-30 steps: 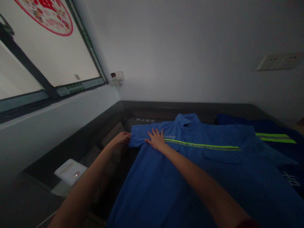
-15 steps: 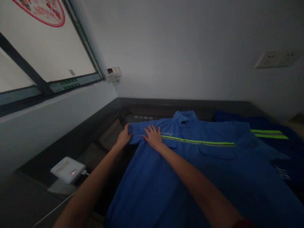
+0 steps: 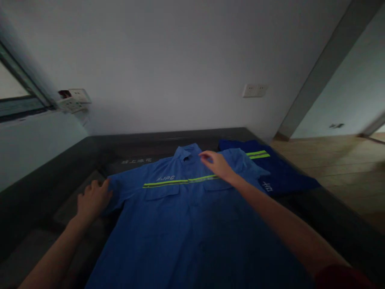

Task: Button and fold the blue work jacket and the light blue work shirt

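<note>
Taking the bright-blue, stand-collared cloth work shirt's [image 3: 162, 224] chest as the clock's centre and the wall as twelve, the shirt lay spread front up, its lower part running out of view at six. The left hand [image 3: 94, 198], fingers loosely bent, was at the sleeve end at nine; whether it gripped cloth could not be told. The right hand [image 3: 218, 162], at two, was partly open, thumb and forefinger curled with a gap and nothing visible between them; its contact with the shirt was unclear.

A pull toward nine could have skewed the yellow-green reflective chest stripe [image 3: 165, 183] or creased the shoulder. The three-o'clock sleeve [image 3: 248, 164] overlapped a folded dark-blue cloth garment [image 3: 288, 176], so dragging one could have shifted the other.

The dark, broad table [image 3: 144, 140] ended near the pale wall [image 3: 168, 80] at twelve, limiting forward reach. The dark-blue garment's corner pointed toward the table edge at three, with pale floor [image 3: 327, 160] beyond. Upward seemed the freest direction.
</note>
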`<state>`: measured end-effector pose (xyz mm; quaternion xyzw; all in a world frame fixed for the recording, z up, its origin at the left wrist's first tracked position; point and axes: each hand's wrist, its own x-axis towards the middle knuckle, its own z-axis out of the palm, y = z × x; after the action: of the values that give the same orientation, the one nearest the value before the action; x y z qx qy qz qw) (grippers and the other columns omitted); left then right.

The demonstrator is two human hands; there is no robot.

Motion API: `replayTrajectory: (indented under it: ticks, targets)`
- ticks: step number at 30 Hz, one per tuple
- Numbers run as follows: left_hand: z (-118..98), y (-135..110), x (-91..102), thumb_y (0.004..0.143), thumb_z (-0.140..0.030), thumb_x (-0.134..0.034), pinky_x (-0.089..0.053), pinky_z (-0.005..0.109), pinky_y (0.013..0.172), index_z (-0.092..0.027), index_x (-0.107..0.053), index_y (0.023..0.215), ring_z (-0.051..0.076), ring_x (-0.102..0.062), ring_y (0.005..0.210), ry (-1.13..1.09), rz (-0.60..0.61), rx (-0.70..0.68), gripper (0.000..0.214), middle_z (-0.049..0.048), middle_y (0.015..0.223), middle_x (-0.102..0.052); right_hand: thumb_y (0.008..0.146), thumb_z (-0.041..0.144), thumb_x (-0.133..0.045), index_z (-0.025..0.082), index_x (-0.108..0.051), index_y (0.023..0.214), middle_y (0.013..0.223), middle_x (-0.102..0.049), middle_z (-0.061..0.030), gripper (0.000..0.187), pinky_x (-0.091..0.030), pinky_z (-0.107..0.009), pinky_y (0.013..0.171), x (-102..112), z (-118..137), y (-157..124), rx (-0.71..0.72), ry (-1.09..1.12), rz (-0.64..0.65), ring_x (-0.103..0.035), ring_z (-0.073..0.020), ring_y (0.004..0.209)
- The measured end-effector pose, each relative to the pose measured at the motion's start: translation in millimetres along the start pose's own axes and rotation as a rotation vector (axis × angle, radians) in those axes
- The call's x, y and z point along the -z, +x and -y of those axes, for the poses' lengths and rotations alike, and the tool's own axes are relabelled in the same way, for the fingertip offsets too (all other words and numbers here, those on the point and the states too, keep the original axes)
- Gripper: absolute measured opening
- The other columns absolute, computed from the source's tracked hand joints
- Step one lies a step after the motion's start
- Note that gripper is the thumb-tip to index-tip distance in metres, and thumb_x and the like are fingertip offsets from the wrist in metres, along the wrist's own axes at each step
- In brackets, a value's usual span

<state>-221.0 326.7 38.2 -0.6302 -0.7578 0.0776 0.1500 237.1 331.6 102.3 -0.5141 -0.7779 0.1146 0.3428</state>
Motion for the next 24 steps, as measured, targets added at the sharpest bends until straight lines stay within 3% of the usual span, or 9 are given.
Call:
replayTrajectory:
  ticks: [3,4,7,10,13,17,20,24]
  targets:
    - [-35.9,13.3,19.6,0.087,-0.041,-0.041,-0.044,0.047,0.092,-0.03,-0.043,0.131,0.029,-0.051,0.113,-0.089,-0.16,-0.117,0.045,0.0044,0.132,-0.052,0.091,0.028,-0.047,0.021,-0.06,0.115,0.106,-0.068,-0.0057,0.028,-0.046,-0.026,0.084,75.3,-73.2,-18.7,-0.469,-0.378,-0.005,-0.063,-0.0166,0.096]
    - [-54.3,18.2,27.2,0.087,-0.039,-0.044,-0.044,0.045,0.093,-0.028,-0.046,0.129,0.027,-0.052,0.113,-0.157,-0.182,-0.17,0.044,0.0047,0.131,-0.052,0.09,0.028,-0.048,0.019,-0.061,0.114,0.108,-0.067,-0.0092,0.029,-0.046,-0.029,0.085,94.0,-93.6,-27.0,-0.57,-0.442,0.003,-0.062,-0.02,0.099]
    - [-122.5,29.4,49.6,0.084,-0.029,-0.05,-0.041,0.043,0.098,-0.02,-0.057,0.12,0.027,-0.054,0.112,-0.443,-0.242,-0.409,0.037,0.0099,0.123,-0.057,0.085,0.033,-0.055,0.012,-0.067,0.1,0.103,-0.068,-0.018,0.029,-0.048,-0.036,0.08,124.8,-138.4,-53.8,-0.773,-0.528,0.064,-0.064,-0.0284,0.097]
    - [-203.4,31.3,71.4,0.082,-0.02,-0.052,-0.038,0.046,0.1,-0.014,-0.063,0.111,0.029,-0.054,0.111,-0.709,-0.268,-0.607,0.032,0.0142,0.115,-0.061,0.082,0.044,-0.058,0.011,-0.068,0.093,0.097,-0.069,-0.0183,0.036,-0.05,-0.033,0.072,124.2,-163.3,-74.2,-0.901,-0.525,0.144,-0.067,-0.0273,0.088]
    - [-290.8,25.6,94.3,0.081,-0.02,-0.056,-0.042,0.036,0.099,-0.017,-0.065,0.109,0.022,-0.057,0.108,-0.805,-0.268,-0.762,0.029,0.009,0.113,-0.064,0.084,0.052,-0.052,0.011,-0.068,0.096,0.098,-0.069,-0.0178,0.046,-0.051,-0.03,0.065,112.7,-177.8,-80.8,-0.979,-0.462,0.168,-0.068,-0.0253,0.082]
    - [-392.1,11.0,114.9,0.086,-0.021,-0.05,-0.042,0.032,0.101,-0.016,-0.06,0.115,0.019,-0.055,0.112,-0.944,-0.31,-0.795,0.03,0.0091,0.118,-0.061,0.084,0.056,-0.052,0.013,-0.069,0.096,0.103,-0.068,-0.0168,0.048,-0.05,-0.031,0.075,103.7,-186.7,-74.9,-1.007,-0.362,0.102,-0.065,-0.0274,0.097]
    - [-432.8,1.8,113.3,0.088,-0.02,-0.047,-0.041,0.038,0.101,-0.012,-0.055,0.122,0.022,-0.052,0.115,-1.028,-0.336,-0.719,0.036,0.0142,0.123,-0.056,0.084,0.052,-0.054,0.013,-0.07,0.09,0.104,-0.068,-0.0174,0.043,-0.048,-0.032,0.081,99.3,-187.9,-67.0,-1.01,-0.292,0.048,-0.063,-0.029,0.103]
    - [-442.8,0.8,99.3,0.086,-0.017,-0.047,-0.038,0.043,0.104,-0.016,-0.053,0.127,0.025,-0.046,0.121,-1.152,-0.373,-0.654,0.041,0.0138,0.127,-0.051,0.081,0.046,-0.062,0.011,-0.069,0.075,0.087,-0.071,-0.0151,0.036,-0.05,-0.031,0.074,94.0,-186.8,-61.7,-0.999,-0.133,0.034,-0.066,-0.0271,0.089]
